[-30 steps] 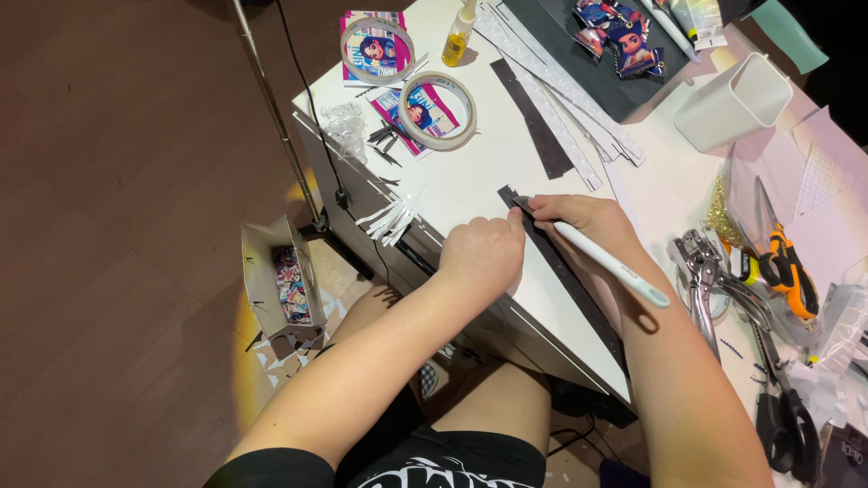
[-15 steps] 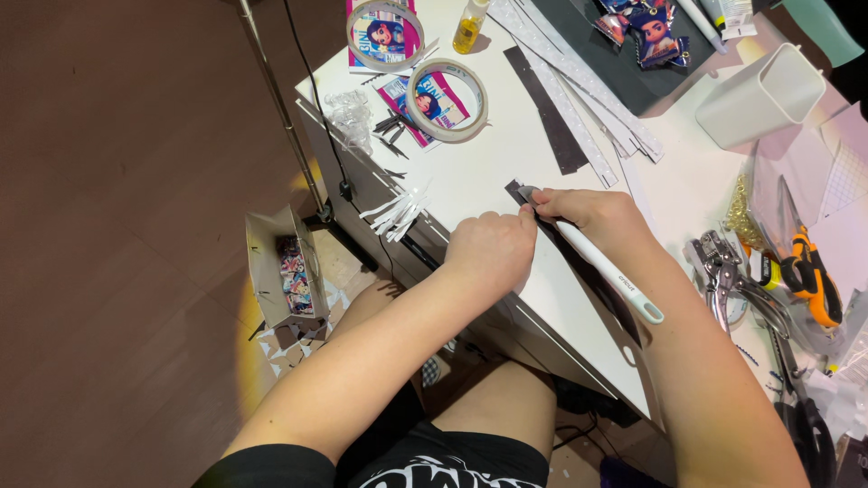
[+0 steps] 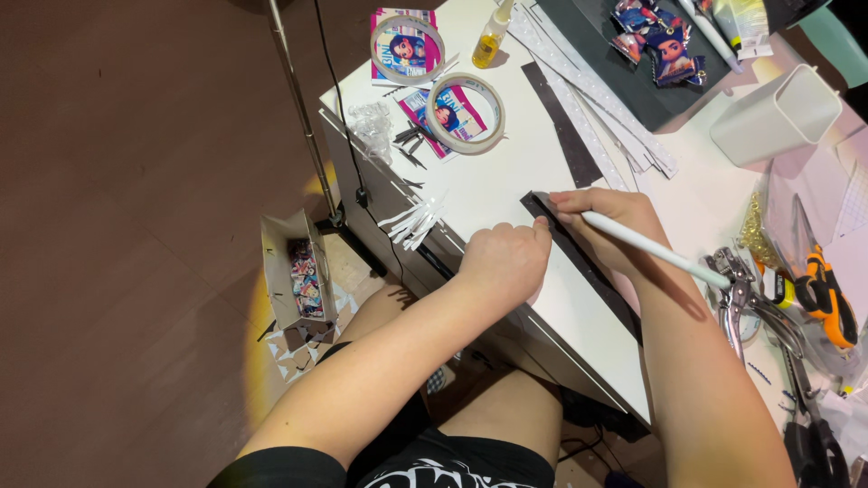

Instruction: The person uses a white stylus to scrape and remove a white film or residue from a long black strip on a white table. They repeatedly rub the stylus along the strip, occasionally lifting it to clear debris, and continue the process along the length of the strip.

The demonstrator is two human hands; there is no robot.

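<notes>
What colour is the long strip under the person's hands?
The strip is black, lying on the white table; the head view shows it best.

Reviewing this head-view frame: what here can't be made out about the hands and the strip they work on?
- Long black strip: its middle is covered by the right hand, its far end by that forearm.
- White pen-like tool: the tip is hidden inside the right hand.
- Left hand: fingers curl under the knuckles, so contact with the strip is unclear.
- Orange-handled tool: partly buried in clutter at the right edge.
</notes>
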